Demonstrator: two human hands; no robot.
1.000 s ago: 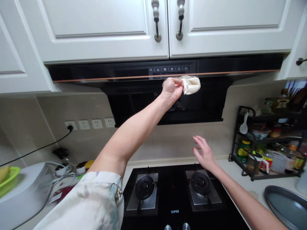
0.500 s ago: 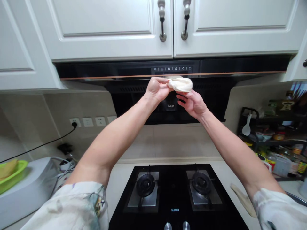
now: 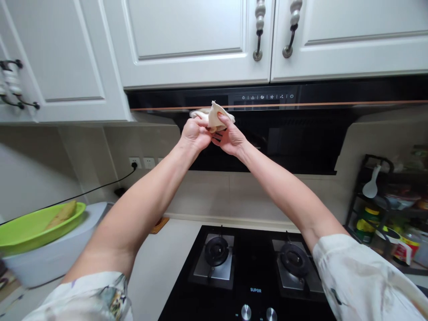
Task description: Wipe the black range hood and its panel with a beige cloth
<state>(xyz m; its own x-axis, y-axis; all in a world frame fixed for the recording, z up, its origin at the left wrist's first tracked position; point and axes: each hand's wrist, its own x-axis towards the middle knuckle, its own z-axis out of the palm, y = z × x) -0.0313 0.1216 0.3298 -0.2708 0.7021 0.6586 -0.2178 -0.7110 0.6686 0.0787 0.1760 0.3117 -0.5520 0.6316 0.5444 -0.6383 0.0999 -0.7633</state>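
Both my hands hold a folded cream-coloured cloth (image 3: 216, 116) up in front of the lower edge of the black range hood (image 3: 160, 99). My left hand (image 3: 196, 133) grips the cloth's left part, fingers curled under it. With the thumb on top and the fingers below, my right hand (image 3: 230, 136) pinches the right part, and one corner of the cloth points upward. The two hands are close together, left of the hood's row of touch icons. Whether the cloth touches the hood, I cannot tell.
White cabinets (image 3: 187, 35) hang above the hood. Below is a black two-burner gas stove (image 3: 247, 267). A green basin (image 3: 30, 236) sits on a white appliance (image 3: 36, 269) at left. At right, a dark rack (image 3: 359, 196) holds jars and a white spoon (image 3: 371, 183).
My view has turned left. My hands have moved left along the hood with the cloth. My right hand now has its thumb over the cloth, and a corner has folded up.
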